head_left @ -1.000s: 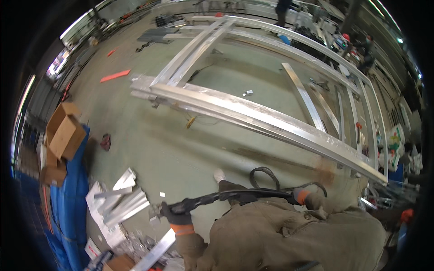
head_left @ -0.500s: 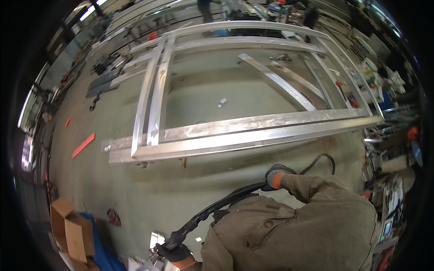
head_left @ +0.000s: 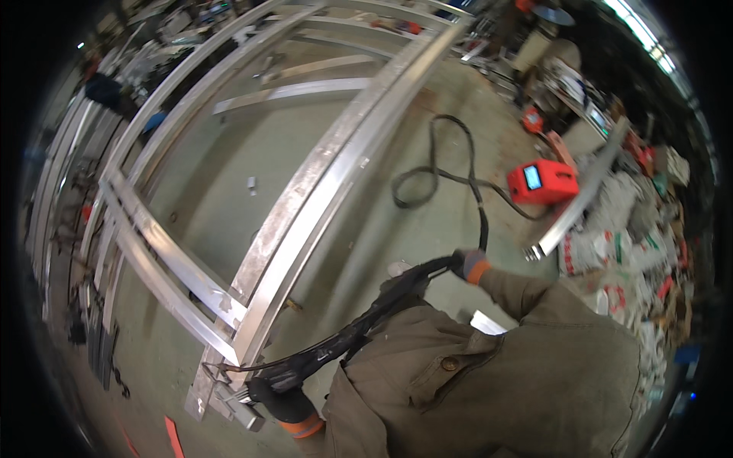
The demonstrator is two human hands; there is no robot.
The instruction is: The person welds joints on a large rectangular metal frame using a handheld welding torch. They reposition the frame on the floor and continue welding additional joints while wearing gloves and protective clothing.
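My left hand [head_left: 276,401], in a dark glove with an orange cuff, is closed round the end of a welding torch [head_left: 243,408] with a metal head and a thin bent tube. The torch head is beside the near corner of a large aluminium frame [head_left: 309,221]; whether they touch I cannot tell. A thick black cable [head_left: 366,317] runs from the torch across the front of my body. Further right, my gloved right hand [head_left: 464,265] is wrapped round this cable, its fingertips partly hidden.
Beyond my right hand the cable loops over the green floor [head_left: 359,252] to a red machine [head_left: 544,183] with a small screen. A long metal bar [head_left: 584,198] and piled white sacks [head_left: 603,252] lie on the right. Red strips [head_left: 174,437] are at the lower left.
My view has turned to the right, bringing the red machine and sacks into sight. The torch in my left hand is now beside the frame's corner, and the right hand still grips the cable.
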